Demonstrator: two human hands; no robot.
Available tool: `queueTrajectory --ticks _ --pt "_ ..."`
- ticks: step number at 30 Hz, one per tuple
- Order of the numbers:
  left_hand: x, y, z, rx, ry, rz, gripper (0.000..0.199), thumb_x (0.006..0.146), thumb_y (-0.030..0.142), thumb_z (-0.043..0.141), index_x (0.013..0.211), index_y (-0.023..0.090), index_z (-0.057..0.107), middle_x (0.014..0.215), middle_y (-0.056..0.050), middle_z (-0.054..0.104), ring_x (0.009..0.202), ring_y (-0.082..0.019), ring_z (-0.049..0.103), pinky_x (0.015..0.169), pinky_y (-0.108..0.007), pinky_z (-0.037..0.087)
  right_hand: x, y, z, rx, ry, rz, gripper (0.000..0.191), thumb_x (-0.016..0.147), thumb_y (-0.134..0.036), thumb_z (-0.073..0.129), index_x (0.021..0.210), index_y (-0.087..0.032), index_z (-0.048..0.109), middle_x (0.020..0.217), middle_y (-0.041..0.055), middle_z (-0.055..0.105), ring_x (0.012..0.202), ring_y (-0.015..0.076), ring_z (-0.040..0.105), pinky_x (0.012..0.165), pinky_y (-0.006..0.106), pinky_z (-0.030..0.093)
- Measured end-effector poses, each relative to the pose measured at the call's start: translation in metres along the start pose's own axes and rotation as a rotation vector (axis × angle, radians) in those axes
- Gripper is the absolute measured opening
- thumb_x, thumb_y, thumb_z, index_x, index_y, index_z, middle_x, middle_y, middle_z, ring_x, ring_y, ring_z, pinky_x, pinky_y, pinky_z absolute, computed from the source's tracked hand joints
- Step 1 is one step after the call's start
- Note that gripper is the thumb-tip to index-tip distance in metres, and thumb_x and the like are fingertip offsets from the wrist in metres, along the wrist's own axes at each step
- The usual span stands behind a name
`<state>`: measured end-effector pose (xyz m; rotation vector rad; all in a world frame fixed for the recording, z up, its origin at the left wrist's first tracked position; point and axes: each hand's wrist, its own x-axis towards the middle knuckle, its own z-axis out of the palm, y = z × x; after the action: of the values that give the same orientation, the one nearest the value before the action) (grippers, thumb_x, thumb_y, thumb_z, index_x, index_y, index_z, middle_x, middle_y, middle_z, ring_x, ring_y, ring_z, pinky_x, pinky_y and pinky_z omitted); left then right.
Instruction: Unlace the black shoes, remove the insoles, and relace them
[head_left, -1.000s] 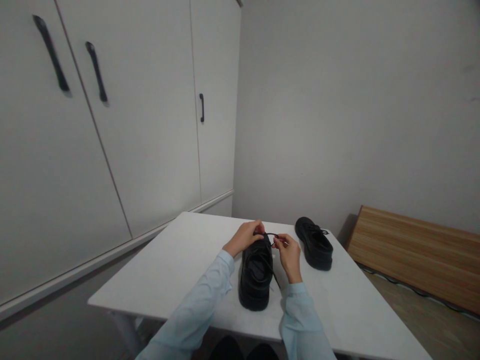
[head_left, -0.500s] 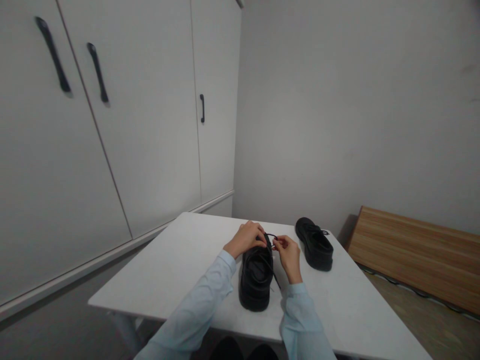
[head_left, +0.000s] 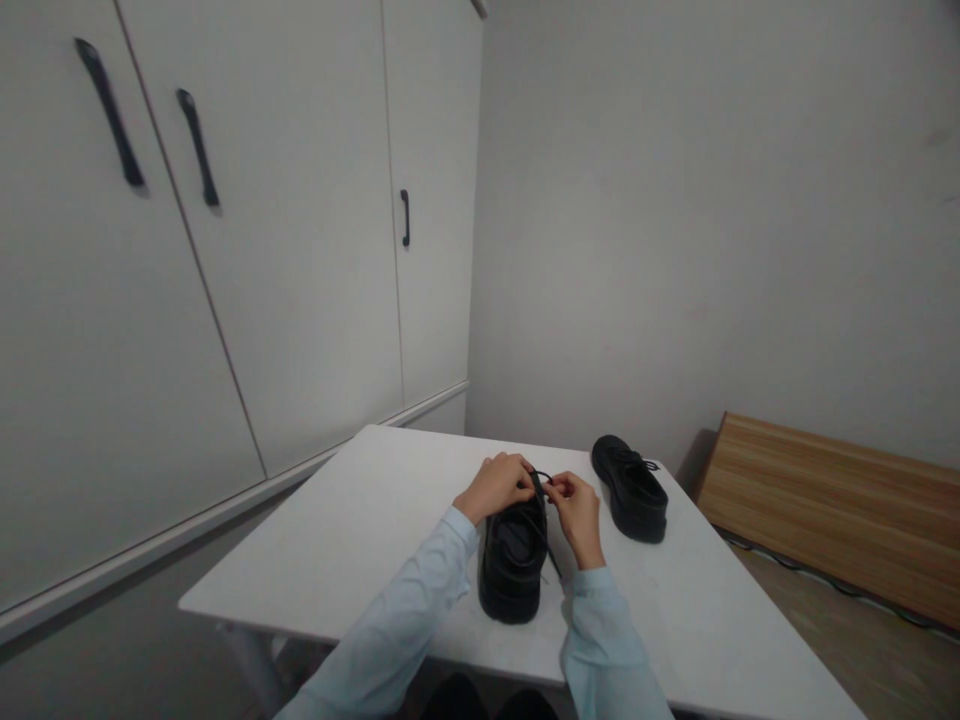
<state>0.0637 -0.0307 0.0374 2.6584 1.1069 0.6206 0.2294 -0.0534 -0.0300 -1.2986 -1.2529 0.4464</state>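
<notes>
A black lace-up shoe [head_left: 511, 580] stands on the white table, its heel toward me and its toe mostly behind my hands. My left hand [head_left: 501, 486] is closed over the front of the shoe, its fingertips pinching at the lacing. To the right of the shoe, my right hand [head_left: 574, 500] pinches a black shoelace [head_left: 543, 474], which arches between the two hands. Another stretch of lace trails down the shoe's right side. What exactly lies between the left fingertips is partly hidden.
A second black shoe [head_left: 636, 495], its lace tied, stands near the right edge of the white table [head_left: 337, 540]. White cupboards [head_left: 315, 250] line the left side. A wooden board [head_left: 832, 510] leans against the wall at right.
My left hand has shifted slightly to the right, closer to my right hand. The lace arch between them is smaller. Both shoes stay in place.
</notes>
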Motion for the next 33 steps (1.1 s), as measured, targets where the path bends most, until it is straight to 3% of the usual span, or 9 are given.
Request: queueTrajectory --ticks 9,16,23,33 --pt "0.003 0.009 -0.010 0.049 -0.048 0.048 0.011 0.078 0.020 0.061 0.075 0.022 0.072 0.092 -0.005 0.068 0.092 -0.020 0.060 0.083 -0.027 0.044 -0.003 -0.009 -0.001 -0.097 0.016 -0.036 0.025 0.066 -0.041 0.066 0.066 -0.016 0.064 0.057 0.0029 0.065 0.054 0.0176 0.058 0.054 0.027 0.042" --pt "-0.002 0.012 -0.008 0.158 -0.009 0.067 0.012 0.077 0.020 0.062 0.080 0.024 0.073 0.101 -0.006 0.067 0.095 -0.023 0.057 0.080 -0.029 0.044 -0.006 -0.014 -0.002 -0.162 0.005 -0.052 0.027 0.070 -0.044 0.062 0.067 -0.017 0.065 0.058 0.0042 0.066 0.055 0.0185 0.059 0.055 0.027 0.042" --pt "-0.002 0.010 -0.001 0.066 0.016 -0.005 0.010 0.075 0.021 0.063 0.076 0.024 0.073 0.101 -0.004 0.068 0.093 -0.022 0.057 0.081 -0.029 0.044 -0.009 -0.024 -0.004 -0.290 0.015 -0.116 0.030 0.077 -0.044 0.053 0.069 -0.018 0.066 0.061 0.0072 0.069 0.057 0.0201 0.062 0.055 0.028 0.041" --pt "0.000 0.017 0.001 0.085 0.029 -0.102 0.010 0.078 0.018 0.060 0.073 0.020 0.067 0.096 -0.006 0.064 0.095 -0.022 0.055 0.079 -0.029 0.045 -0.013 -0.031 -0.003 -0.376 0.017 -0.147 0.018 0.079 -0.034 0.049 0.078 -0.020 0.060 0.062 0.0051 0.068 0.057 0.0197 0.062 0.055 0.027 0.040"
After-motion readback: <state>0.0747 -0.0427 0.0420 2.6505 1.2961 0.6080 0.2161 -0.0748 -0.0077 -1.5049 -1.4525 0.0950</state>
